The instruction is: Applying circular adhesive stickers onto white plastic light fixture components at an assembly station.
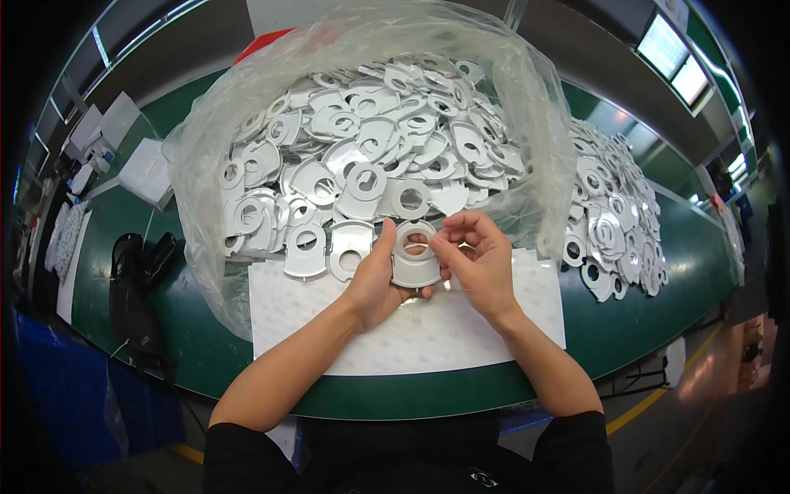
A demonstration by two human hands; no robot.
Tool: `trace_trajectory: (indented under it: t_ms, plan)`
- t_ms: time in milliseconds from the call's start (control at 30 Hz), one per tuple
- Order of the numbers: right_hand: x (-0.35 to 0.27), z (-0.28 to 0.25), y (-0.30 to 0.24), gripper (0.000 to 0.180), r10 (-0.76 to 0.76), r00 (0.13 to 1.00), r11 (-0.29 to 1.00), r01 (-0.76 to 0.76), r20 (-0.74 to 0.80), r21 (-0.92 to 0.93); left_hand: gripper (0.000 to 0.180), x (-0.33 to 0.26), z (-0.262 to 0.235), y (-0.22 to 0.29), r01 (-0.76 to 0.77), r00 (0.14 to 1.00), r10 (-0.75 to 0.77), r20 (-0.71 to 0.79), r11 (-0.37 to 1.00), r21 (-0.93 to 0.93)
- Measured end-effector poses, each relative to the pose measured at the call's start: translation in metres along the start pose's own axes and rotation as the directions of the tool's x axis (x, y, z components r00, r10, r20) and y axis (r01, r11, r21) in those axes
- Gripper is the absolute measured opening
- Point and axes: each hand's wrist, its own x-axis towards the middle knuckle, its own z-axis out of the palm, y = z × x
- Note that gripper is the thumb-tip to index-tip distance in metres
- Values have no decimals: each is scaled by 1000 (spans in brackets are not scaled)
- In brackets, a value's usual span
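Observation:
Over the white sheet (329,337) I hold a white plastic part (415,274), a flat plate with a round ring at its top. My left hand (374,280) grips it from the left, thumb along the edge and fingers underneath. At the ring's right rim, the thumb and forefinger of my right hand (481,262) pinch together; whether something small is between them is hidden. Just beyond my hands lie more loose parts of this kind, among them one part (305,253) at the sheet's far edge.
A large heap of such parts (362,132) fills an open clear plastic bag (543,140). Another pile (617,222) lies to the right on the green table (683,272). At the left are a black tool-like object (132,296) and a white box (146,170).

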Motion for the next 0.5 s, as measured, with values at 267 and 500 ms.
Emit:
trace_trajectory:
  t_ms: [267,500]
  plan:
    - [1,0,1,25,2,1000,1000,-2,3,-6,63,-1,4,1,0,1000,0,-21,1000,-21]
    - [1,0,1,23,0,1000,1000,0,0,-20,62,-1,4,1,7,1000,-7,-27,1000,-28]
